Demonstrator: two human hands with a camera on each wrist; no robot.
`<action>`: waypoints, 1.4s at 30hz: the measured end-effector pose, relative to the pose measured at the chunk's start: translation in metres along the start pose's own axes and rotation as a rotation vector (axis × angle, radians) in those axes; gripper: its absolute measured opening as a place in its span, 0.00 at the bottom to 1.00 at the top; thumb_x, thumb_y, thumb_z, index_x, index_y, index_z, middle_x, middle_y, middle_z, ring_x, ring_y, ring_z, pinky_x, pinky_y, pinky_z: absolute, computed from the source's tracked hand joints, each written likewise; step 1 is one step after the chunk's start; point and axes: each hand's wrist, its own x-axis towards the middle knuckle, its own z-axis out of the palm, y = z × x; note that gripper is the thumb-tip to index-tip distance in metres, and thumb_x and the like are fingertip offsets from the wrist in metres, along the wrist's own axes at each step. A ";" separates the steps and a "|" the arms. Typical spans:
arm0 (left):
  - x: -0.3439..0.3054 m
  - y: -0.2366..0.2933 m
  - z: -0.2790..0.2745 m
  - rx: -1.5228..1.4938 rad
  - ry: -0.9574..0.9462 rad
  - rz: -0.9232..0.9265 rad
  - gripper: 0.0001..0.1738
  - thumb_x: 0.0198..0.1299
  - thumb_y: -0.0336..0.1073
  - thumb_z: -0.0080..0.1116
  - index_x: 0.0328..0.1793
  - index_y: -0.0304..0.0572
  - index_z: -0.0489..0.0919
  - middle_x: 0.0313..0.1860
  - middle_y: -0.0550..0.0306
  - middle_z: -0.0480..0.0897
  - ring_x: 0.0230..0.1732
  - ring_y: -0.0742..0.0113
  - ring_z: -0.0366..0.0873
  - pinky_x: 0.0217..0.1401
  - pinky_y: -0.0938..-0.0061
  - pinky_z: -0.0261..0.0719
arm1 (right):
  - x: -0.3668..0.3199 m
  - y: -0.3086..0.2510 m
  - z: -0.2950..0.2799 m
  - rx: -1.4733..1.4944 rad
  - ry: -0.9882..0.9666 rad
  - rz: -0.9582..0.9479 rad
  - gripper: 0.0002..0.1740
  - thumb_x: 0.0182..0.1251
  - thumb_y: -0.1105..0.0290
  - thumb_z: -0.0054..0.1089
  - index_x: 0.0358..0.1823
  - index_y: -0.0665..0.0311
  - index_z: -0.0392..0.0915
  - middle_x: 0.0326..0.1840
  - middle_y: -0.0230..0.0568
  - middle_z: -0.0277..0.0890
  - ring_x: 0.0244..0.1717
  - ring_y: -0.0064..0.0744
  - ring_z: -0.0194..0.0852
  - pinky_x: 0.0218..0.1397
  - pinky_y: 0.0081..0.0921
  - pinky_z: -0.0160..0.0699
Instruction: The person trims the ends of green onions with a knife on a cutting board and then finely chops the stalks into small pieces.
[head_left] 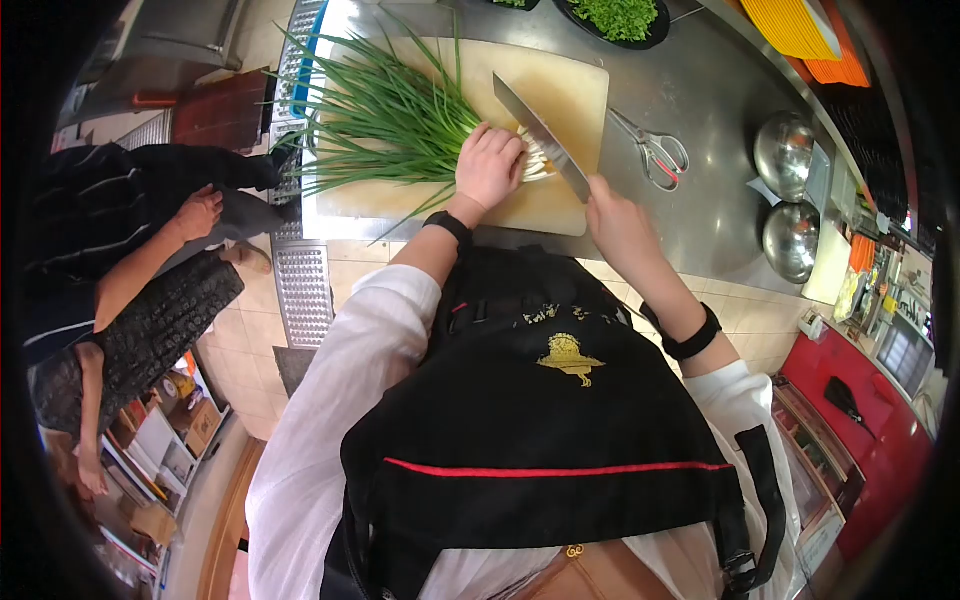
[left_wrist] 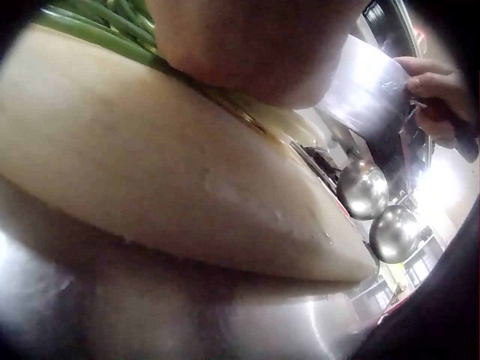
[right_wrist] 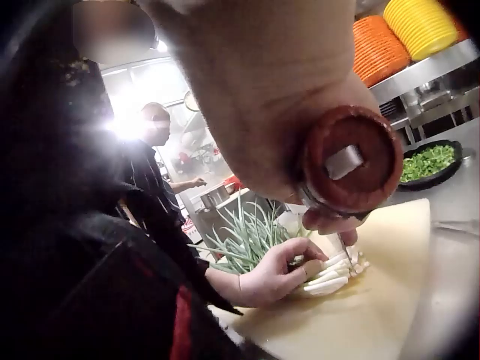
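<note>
A large bunch of scallions (head_left: pixel 385 125) lies across a pale cutting board (head_left: pixel 585 95), green tops fanned to the left. My left hand (head_left: pixel 488 165) grips the bunch near its white ends (right_wrist: pixel 326 283), fingers curled over the stalks. In my right hand (head_left: pixel 622 228) is a cleaver (head_left: pixel 540 133), held by its handle (right_wrist: pixel 352 161). Its blade stands at the cut ends, just right of my left fingers. A few small white cut pieces (right_wrist: pixel 361 264) lie beside the blade in the right wrist view. Seen from the left wrist, the broad blade (left_wrist: pixel 366 86) is partly behind my left hand.
Red-and-grey scissors (head_left: pixel 662 160) lie on the steel counter (head_left: pixel 700 110) right of the board. Beyond them are two shiny metal bowls (head_left: pixel 785 155). A black dish of chopped greens (right_wrist: pixel 429 163) sits behind. Stacked yellow plates (head_left: pixel 790 28) are at upper right; another person (head_left: pixel 150 230) is at left.
</note>
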 end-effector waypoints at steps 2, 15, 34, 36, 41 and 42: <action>-0.001 -0.001 0.001 0.006 0.001 0.003 0.05 0.48 0.33 0.57 0.33 0.48 0.75 0.35 0.62 0.77 0.42 0.63 0.75 0.61 0.63 0.65 | -0.007 -0.001 0.000 -0.006 -0.001 -0.001 0.10 0.62 0.71 0.43 0.45 0.61 0.62 0.33 0.54 0.75 0.31 0.60 0.74 0.33 0.52 0.70; 0.000 -0.002 0.002 0.004 0.024 0.015 0.05 0.49 0.36 0.57 0.32 0.48 0.76 0.35 0.62 0.77 0.41 0.64 0.74 0.61 0.64 0.65 | -0.004 0.004 0.017 -0.156 -0.064 0.034 0.12 0.61 0.71 0.44 0.47 0.61 0.62 0.34 0.51 0.75 0.30 0.58 0.75 0.31 0.49 0.73; 0.001 -0.002 0.002 0.049 -0.010 0.020 0.07 0.47 0.35 0.58 0.31 0.46 0.73 0.28 0.57 0.72 0.37 0.58 0.72 0.57 0.64 0.67 | 0.009 -0.003 -0.003 -0.025 -0.159 0.039 0.08 0.62 0.71 0.43 0.40 0.66 0.60 0.25 0.57 0.74 0.31 0.60 0.73 0.33 0.51 0.69; 0.000 -0.003 0.003 0.040 -0.005 0.023 0.07 0.46 0.35 0.58 0.32 0.46 0.73 0.28 0.56 0.71 0.36 0.58 0.71 0.57 0.64 0.68 | 0.009 0.002 0.009 -0.016 -0.142 0.034 0.08 0.62 0.71 0.42 0.41 0.65 0.60 0.26 0.56 0.74 0.31 0.60 0.74 0.33 0.51 0.69; 0.000 -0.003 0.001 0.093 -0.053 0.048 0.06 0.47 0.35 0.56 0.32 0.47 0.74 0.31 0.58 0.73 0.40 0.60 0.73 0.60 0.64 0.66 | 0.031 0.013 0.060 -0.051 0.030 -0.007 0.09 0.61 0.71 0.44 0.42 0.63 0.60 0.31 0.54 0.75 0.31 0.58 0.74 0.32 0.49 0.72; -0.001 -0.003 -0.001 0.115 -0.066 0.083 0.04 0.48 0.35 0.55 0.32 0.48 0.74 0.32 0.59 0.74 0.42 0.61 0.73 0.61 0.64 0.65 | 0.031 0.014 0.064 -0.046 0.029 -0.007 0.09 0.61 0.71 0.44 0.42 0.63 0.60 0.31 0.54 0.75 0.31 0.58 0.74 0.32 0.49 0.72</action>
